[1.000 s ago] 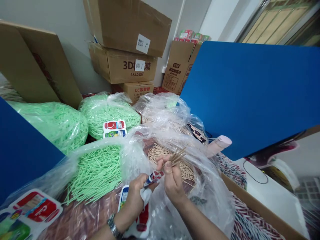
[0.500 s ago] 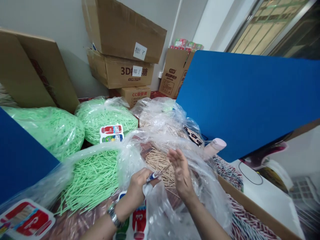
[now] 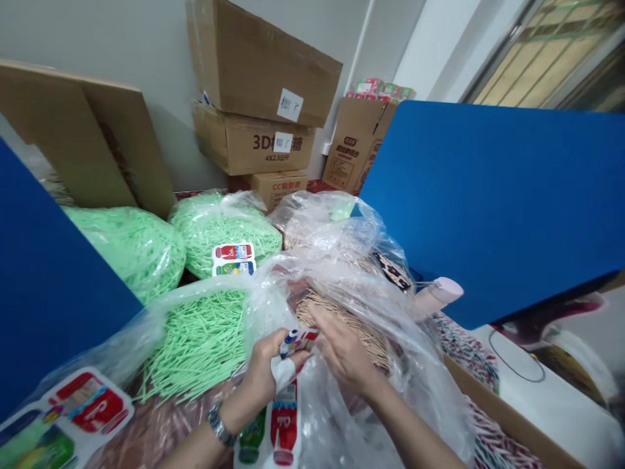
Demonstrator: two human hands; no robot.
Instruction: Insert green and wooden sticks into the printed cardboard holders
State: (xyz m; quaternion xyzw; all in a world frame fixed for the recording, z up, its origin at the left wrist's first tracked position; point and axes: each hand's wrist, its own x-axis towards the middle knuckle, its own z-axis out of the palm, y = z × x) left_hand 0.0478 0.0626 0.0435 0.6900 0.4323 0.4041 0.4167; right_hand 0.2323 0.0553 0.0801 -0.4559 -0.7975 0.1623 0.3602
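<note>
My left hand [image 3: 265,368], with a metal watch on its wrist, grips a small printed packet [image 3: 303,338] in red, white and blue; its full shape is partly hidden by the fingers. My right hand [image 3: 344,352] has its fingers stretched out flat against the packet's far end. It lies over a pile of thin tan sticks [image 3: 374,345] inside an opened clear plastic bag [image 3: 415,378]. Left of my hands, thin green sticks [image 3: 200,345] lie loose in another opened bag. Below my left hand is a flat packet with cola bottle pictures [image 3: 284,423].
Tied bags of green sticks [image 3: 229,228] stand behind, one bearing a printed cola packet [image 3: 233,259]. Larger printed packets [image 3: 92,404] lie at lower left. Blue panels [image 3: 493,202] flank the area. Cardboard boxes [image 3: 273,146] are stacked by the wall. A pale pink cylinder [image 3: 439,295] lies right.
My right hand has moved left and down against the packet's end. The packet's printed face now shows, and the tan sticks seen at its open end are hidden. The view has shifted slightly left.
</note>
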